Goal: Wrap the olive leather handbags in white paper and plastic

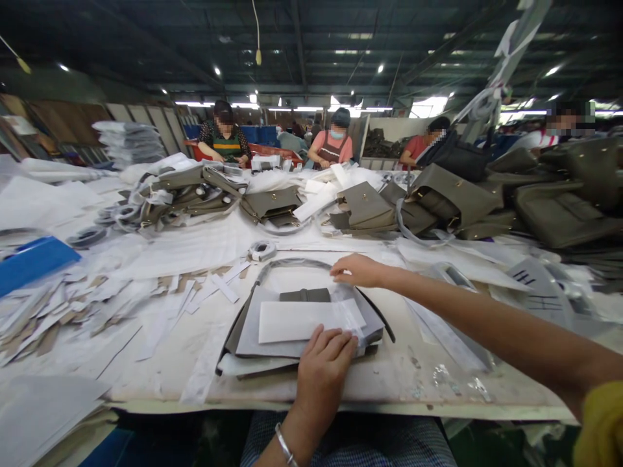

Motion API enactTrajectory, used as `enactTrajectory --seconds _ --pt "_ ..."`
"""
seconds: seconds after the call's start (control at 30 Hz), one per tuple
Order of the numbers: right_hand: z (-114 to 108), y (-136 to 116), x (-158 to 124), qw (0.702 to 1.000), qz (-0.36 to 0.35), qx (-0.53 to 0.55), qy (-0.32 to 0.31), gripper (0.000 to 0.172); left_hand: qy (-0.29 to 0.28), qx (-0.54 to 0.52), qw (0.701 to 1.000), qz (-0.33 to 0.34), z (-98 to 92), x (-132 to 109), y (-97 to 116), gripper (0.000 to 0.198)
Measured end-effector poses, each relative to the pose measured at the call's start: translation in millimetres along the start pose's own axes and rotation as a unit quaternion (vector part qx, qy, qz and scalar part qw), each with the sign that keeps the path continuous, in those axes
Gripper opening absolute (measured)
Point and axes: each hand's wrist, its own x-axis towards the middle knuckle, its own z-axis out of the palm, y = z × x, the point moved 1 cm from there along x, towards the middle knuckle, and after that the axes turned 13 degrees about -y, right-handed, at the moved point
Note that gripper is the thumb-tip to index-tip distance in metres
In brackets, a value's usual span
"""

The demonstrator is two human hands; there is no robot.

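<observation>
A dark olive handbag [233,324] lies flat on the table in front of me, with white sheets over its body. On top rests a white rectangular piece of padding [287,324], with clear plastic at its right end. My left hand [324,363] lies with stretched fingers over the padding's lower right part, pressing on the bag. A bag handle [292,263] in clear wrapping arches beyond the bag. At the right side of this arch, my right hand [357,269] has its bent fingers closed on the handle. A dark strap [382,318] curves along the bag's right side.
Paper and cardboard strips [53,318] are scattered at left, near a blue sheet [36,263]. A wrapped coil [261,250] sits beyond the bag. More olive bags [367,204] are heaped across the back. Several people [331,143] work across the table.
</observation>
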Motion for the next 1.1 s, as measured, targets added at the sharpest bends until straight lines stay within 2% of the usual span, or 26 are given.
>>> enactTrajectory --seconds 0.13,0.2,0.43,0.57,0.67,0.83,0.97,1.03,1.1 --pt "32.8 -19.3 -29.0 0.999 -0.030 0.012 -0.023 0.087 0.005 -0.001 1.000 -0.002 1.4 -0.8 1.6 0.026" --pt "40.9 -22.4 -28.7 0.999 -0.024 0.016 -0.024 0.095 0.006 0.002 1.000 -0.001 1.0 -1.3 2.3 0.026" --pt "24.7 -2.4 15.5 0.993 0.014 0.042 -0.111 0.062 -0.014 0.020 1.000 0.000 -0.4 -2.5 0.9 0.028" --pt "29.2 10.2 35.0 0.989 0.011 0.108 -0.102 0.037 -0.029 0.025 0.999 0.000 0.3 -2.9 -1.2 0.030" --pt "37.6 15.3 41.1 0.987 -0.003 0.133 -0.090 0.030 -0.021 0.027 0.999 0.002 -0.6 -2.2 -1.1 0.030" --pt "36.2 10.0 22.7 0.989 0.006 0.148 -0.009 0.030 -0.029 0.027 0.999 0.000 -4.8 -0.9 0.6 0.030" --pt "36.7 -16.0 -27.5 0.981 0.019 0.132 0.142 0.034 -0.067 0.005 0.998 -0.004 -12.2 0.3 1.4 0.031" --pt "49.9 -36.0 -57.6 0.972 -0.006 0.106 0.210 0.035 -0.081 -0.009 0.997 -0.009 -18.7 2.1 1.3 0.031" --pt "72.2 -55.6 -81.8 0.973 -0.043 0.059 0.218 0.039 -0.096 -0.015 0.995 -0.005 -27.7 4.0 -0.3 0.033"
